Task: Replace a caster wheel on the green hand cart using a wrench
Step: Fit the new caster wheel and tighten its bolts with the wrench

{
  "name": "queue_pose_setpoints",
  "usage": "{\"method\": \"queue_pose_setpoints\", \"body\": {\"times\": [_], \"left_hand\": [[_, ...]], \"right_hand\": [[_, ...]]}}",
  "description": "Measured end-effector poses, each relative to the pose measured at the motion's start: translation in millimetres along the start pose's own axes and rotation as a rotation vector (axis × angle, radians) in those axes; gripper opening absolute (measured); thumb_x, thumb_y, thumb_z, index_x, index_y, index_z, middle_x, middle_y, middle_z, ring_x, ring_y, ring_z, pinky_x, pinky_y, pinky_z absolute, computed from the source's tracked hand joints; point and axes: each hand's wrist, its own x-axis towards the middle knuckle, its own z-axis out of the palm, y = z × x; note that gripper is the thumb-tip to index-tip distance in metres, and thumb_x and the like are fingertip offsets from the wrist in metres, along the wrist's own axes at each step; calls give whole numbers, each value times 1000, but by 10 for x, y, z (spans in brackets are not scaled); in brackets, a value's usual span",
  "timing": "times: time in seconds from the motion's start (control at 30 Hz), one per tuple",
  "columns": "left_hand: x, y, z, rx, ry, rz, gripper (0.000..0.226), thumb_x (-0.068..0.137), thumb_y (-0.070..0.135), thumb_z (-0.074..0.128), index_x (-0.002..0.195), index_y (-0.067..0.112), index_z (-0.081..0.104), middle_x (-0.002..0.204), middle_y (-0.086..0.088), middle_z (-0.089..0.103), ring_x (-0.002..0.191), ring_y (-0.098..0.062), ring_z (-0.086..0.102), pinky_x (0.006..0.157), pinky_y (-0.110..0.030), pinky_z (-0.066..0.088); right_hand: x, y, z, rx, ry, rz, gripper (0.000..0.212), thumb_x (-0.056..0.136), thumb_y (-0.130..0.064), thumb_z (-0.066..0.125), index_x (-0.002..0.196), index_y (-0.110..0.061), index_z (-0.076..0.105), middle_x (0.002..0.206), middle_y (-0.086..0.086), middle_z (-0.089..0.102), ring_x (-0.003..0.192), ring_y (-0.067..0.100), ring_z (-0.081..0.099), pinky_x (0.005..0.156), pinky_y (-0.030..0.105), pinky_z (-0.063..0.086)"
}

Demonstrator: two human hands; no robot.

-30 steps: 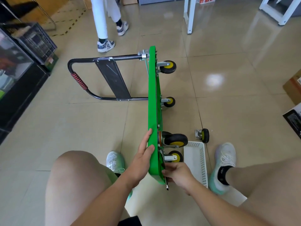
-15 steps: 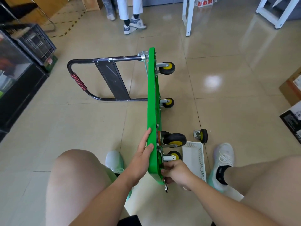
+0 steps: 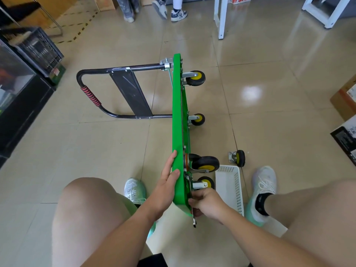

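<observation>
Left hand [image 3: 167, 178] lies flat with fingers straight; right hand [image 3: 207, 204] curls round the wrench [image 3: 194, 221].

The right hand [image 3: 207, 204] covers most of the wrench [image 3: 194, 221]; only its near end shows, its head hidden. Far off, two people's legs [image 3: 178, 8] are cut by the top edge.

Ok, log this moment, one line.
cart on edge | left hand on cart | right hand grips wrench | loose caster on floor
</observation>
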Motion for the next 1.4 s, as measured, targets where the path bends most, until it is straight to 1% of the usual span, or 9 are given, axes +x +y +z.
{"method": "queue_pose_setpoints", "body": {"times": [0.1,0.27,0.4,0.57,0.73,0.93,1.1,1.2,1.4], "left_hand": [[3,7,0,-2,-10,-6,53,100,45,42,143,74,33,144,39,51,133,2,55,118,-41,43],[-7,19,2,-9,-7,-3,52,106,39,40,143,74,33,151,32,47,129,5,57,115,-37,44],[-16,35,12,-6,-3,-12,52,113,33,38,142,75,34,153,27,46,135,-5,56,119,-44,43],[-24,52,11,15,2,-11,54,114,30,37,141,76,34,158,23,43,138,-5,52,121,-41,40],[-15,34,6,19,2,-6,53,114,31,37,142,76,34,158,20,43,137,-7,53,120,-43,41],[11,12,14,12,2,0,52,112,33,38,143,74,33,150,28,50,133,-7,58,117,-45,44],[18,11,26,4,-14,-2,53,100,44,42,142,76,33,151,28,50,127,1,60,106,-31,51],[19,7,32,-8,-18,-10,54,99,45,42,143,75,33,150,25,51,127,-3,62,105,-33,53],[13,6,22,19,4,-21,54,99,44,43,143,74,34,155,25,47,133,-1,57,116,-40,45]], "right_hand": [[-31,-60,-14,0,-2,8,26,95,-16,69,121,-10,72,99,14,77,88,30,76,86,45,62],[-159,-177,-4,-28,2,27,20,96,-17,68,112,-6,72,87,18,76,74,32,76,77,46,64],[-341,-277,44,3,75,3,29,93,-12,69,122,-11,69,80,13,75,54,17,69,55,31,59],[-551,-614,-59,404,-18,81,16,95,-8,68,101,7,68,68,15,67,54,23,64,51,30,55],[-624,-750,-175,500,-145,133,11,98,-8,63,95,2,61,64,12,61,48,18,58,45,23,49],[-602,-401,-266,391,-148,141,13,91,-5,72,99,6,70,76,14,69,65,27,69,61,35,60],[-460,-89,-211,247,51,39,25,87,-1,74,111,-12,75,95,9,78,74,28,76,67,37,62],[-351,-22,-156,162,116,-18,30,84,-3,80,108,-21,76,101,-1,78,89,20,76,84,43,62],[-182,-8,-66,209,74,-16,42,86,2,75,127,-6,68,105,9,77,94,25,75,85,35,61]]}}
